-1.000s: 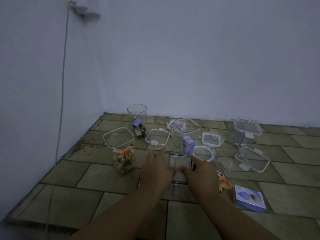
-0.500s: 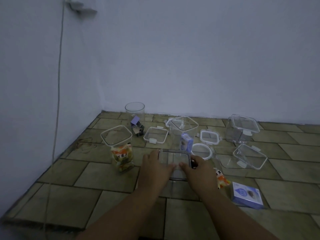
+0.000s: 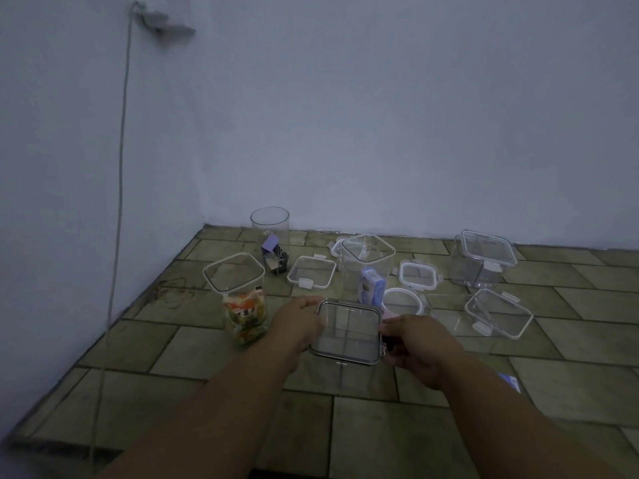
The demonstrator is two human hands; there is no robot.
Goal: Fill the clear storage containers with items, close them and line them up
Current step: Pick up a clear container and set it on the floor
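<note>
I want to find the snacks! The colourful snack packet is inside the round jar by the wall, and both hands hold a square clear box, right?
Not quite. The head view shows the colourful snack packet inside the tall square container on the left, not the round jar. The left hand and right hand do hold the square clear box.

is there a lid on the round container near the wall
No, the round container stands open at its rim, with no lid on it.
</note>
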